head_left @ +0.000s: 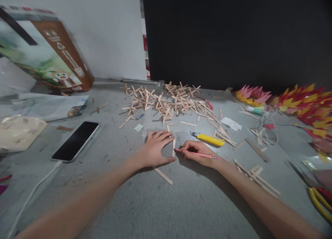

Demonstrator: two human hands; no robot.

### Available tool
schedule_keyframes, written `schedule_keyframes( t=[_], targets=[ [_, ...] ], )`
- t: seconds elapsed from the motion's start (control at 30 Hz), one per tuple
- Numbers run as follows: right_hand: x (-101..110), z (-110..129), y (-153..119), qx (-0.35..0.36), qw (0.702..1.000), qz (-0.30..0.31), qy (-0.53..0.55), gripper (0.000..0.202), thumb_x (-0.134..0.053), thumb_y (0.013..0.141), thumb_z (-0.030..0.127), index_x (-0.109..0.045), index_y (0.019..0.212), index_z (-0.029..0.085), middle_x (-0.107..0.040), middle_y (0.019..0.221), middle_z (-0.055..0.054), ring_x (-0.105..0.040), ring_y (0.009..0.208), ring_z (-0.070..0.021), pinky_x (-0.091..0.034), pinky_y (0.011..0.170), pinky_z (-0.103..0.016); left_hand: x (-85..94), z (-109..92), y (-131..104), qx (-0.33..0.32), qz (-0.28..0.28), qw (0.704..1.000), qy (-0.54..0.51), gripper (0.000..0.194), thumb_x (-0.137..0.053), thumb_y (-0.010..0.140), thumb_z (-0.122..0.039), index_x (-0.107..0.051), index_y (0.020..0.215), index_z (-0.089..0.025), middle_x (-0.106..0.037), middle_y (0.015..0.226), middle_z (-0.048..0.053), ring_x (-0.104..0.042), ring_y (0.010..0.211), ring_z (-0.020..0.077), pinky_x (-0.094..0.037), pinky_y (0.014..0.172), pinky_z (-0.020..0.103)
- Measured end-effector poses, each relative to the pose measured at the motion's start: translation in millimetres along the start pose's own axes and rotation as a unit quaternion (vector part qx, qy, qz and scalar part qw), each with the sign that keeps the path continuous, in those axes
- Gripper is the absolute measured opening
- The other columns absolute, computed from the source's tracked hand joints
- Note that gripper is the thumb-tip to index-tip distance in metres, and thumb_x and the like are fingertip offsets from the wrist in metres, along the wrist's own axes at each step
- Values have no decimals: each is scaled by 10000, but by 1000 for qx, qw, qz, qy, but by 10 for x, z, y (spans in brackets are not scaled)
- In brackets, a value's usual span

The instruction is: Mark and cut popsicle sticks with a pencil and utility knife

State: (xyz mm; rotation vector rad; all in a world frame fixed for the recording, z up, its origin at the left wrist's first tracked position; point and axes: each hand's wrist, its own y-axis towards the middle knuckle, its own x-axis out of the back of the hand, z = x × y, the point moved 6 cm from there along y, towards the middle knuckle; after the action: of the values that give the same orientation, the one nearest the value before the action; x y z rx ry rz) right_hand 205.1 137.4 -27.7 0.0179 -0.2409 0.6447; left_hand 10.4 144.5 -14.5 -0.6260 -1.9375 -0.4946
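Note:
My left hand lies on the grey table with its fingers spread. Its fingertips and thumb touch a narrow wooden craft stick that stands lengthwise away from me. My right hand pinches a pink pencil, its tip at the stick's right edge. Another craft stick lies flat and slanted, its far end close under my left hand. Beyond my right hand rests a yellow utility knife with some blade showing.
A heap of crossed craft sticks fills the back middle. On the left are a charging phone and a printed box. Loose sticks, yellow-handled scissors, a cable and red-yellow paper shapes occupy the right.

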Motion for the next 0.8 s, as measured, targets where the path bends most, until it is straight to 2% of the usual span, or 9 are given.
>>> schedule_keyframes(
  t=[0.33,0.53,0.7,0.8],
  targets=[
    [2,-15,-2,2,1000,6,7,294,-687,951,472,-642,892,188,-656,838,-20,-555,704,-142,-425,654,-263,0,-5,8,-1,5,1000,-1,804,-663,853,-729,-527,1525,-309,-446,1653,74,-365,1521,363,-188,1244,581],
    [10,-19,-1,1,1000,-2,-1,300,-687,958,478,-666,892,185,-679,810,-29,-598,708,-152,-458,661,-279,-4,9,1,0,0,1000,-11,807,-677,842,-729,-537,1517,-309,-455,1645,87,-365,1519,366,-170,1253,579],
    [149,6,-43,17,992,-123,-7,312,-686,958,504,-710,945,193,-720,804,-66,-656,709,-195,-504,663,-337,19,-23,-4,-10,-16,999,-32,832,-725,831,-677,-502,1532,-287,-506,1601,97,-396,1500,357,-194,1254,561],
    [219,8,-68,23,985,-174,2,323,-683,952,528,-706,935,206,-705,755,-43,-641,670,-189,-505,661,-341,51,-63,-18,-18,-37,998,-40,844,-767,823,-611,-474,1541,-278,-534,1566,100,-394,1495,351,-216,1255,534]
  ],
)
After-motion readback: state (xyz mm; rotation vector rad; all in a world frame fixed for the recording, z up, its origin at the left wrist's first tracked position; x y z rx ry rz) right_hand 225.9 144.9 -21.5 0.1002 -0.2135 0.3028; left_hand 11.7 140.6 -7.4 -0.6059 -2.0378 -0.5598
